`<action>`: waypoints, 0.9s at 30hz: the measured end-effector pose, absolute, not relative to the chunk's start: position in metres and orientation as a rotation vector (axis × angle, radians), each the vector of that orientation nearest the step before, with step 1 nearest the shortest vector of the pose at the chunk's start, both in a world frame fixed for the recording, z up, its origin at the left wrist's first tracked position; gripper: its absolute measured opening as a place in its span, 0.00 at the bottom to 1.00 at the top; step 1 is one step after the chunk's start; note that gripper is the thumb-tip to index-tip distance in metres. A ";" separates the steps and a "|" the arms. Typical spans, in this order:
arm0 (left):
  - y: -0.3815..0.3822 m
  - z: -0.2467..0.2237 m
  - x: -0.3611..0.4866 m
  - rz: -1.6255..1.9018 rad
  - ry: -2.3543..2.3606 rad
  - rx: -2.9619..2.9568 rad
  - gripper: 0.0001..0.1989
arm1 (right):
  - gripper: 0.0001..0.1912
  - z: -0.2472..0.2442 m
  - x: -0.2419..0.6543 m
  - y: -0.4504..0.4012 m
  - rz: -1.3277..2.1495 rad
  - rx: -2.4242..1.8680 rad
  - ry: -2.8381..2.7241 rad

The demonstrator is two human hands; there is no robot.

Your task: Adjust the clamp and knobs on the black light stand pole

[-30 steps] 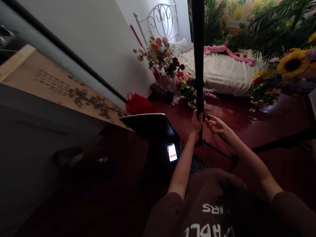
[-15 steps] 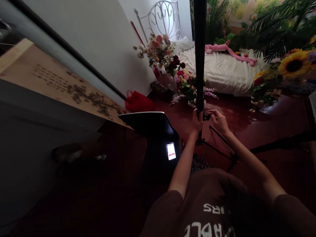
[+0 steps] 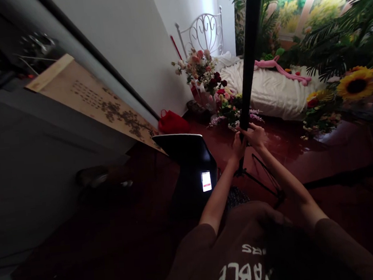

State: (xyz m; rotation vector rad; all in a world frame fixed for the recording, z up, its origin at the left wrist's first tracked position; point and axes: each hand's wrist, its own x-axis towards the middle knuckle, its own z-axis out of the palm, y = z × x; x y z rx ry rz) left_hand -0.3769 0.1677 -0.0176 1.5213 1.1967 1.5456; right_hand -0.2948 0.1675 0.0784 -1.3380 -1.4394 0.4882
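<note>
A black stand pole rises steeply in front of me, with thin tripod legs spread at its foot. Low on the pole, my left hand is closed around it. My right hand reaches in from the other side, just above the left, its fingers closed against the pole. The small knob there is hidden by my fingers. Left of my forearm, a lit phone-like screen glows in front of a dark panel with a pale top edge.
A white-draped bed with a pink plush toy stands ahead. Artificial flowers and sunflowers flank it. A red bag sits by the wall, near a hanging scroll. Another dark pole crosses at right.
My right hand has moved from the knob beside the pole onto the pole itself, over the left hand. The view has shifted, so the scene sits further right and lower.
</note>
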 end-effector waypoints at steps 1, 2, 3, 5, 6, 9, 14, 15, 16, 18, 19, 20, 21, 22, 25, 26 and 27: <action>0.168 -0.013 -0.379 1.549 1.203 1.541 0.24 | 0.21 0.088 -0.293 0.171 0.459 -1.317 -1.446; 0.169 -0.008 -0.380 1.552 1.215 1.557 0.25 | 0.21 0.098 -0.292 0.175 0.437 -1.293 -1.453; 0.171 -0.002 -0.381 1.556 1.230 1.564 0.25 | 0.21 0.108 -0.290 0.179 0.422 -1.264 -1.463; 0.178 0.008 -0.378 1.566 1.251 1.545 0.24 | 0.23 0.126 -0.288 0.186 0.409 -1.201 -1.490; 0.182 0.012 -0.375 1.578 1.258 1.521 0.21 | 0.24 0.133 -0.288 0.188 0.411 -1.175 -1.505; 0.196 0.020 -0.361 1.610 1.304 1.403 0.12 | 0.25 0.144 -0.290 0.189 0.439 -1.144 -1.526; 0.201 0.020 -0.348 1.650 1.411 1.241 0.15 | 0.23 0.145 -0.286 0.182 0.441 -1.148 -1.539; 0.200 0.020 -0.348 1.659 1.414 1.237 0.15 | 0.22 0.145 -0.281 0.181 0.451 -1.136 -1.565; 0.199 0.019 -0.347 1.667 1.418 1.234 0.16 | 0.21 0.144 -0.275 0.178 0.472 -1.117 -1.597; 0.198 0.019 -0.347 1.681 1.434 1.218 0.18 | 0.18 0.139 -0.258 0.172 0.521 -1.082 -1.653; 0.197 0.018 -0.347 1.685 1.441 1.210 0.19 | 0.17 0.135 -0.249 0.167 0.533 -1.081 -1.673; 0.197 0.018 -0.347 1.688 1.446 1.204 0.19 | 0.15 0.128 -0.239 0.160 0.531 -1.097 -1.694; 0.198 0.017 -0.346 1.689 1.449 1.202 0.20 | 0.14 0.120 -0.231 0.153 0.511 -1.129 -1.718; 0.198 0.017 -0.346 1.690 1.454 1.202 0.20 | 0.13 0.111 -0.224 0.144 0.484 -1.168 -1.755; 0.200 0.015 -0.345 1.687 1.481 1.213 0.20 | 0.12 0.081 -0.212 0.117 0.447 -1.259 -1.906; 0.200 0.015 -0.346 1.680 1.485 1.215 0.20 | 0.13 0.072 -0.211 0.109 0.455 -1.283 -1.943; 0.200 0.015 -0.346 1.675 1.485 1.217 0.20 | 0.15 0.063 -0.212 0.103 0.464 -1.306 -1.965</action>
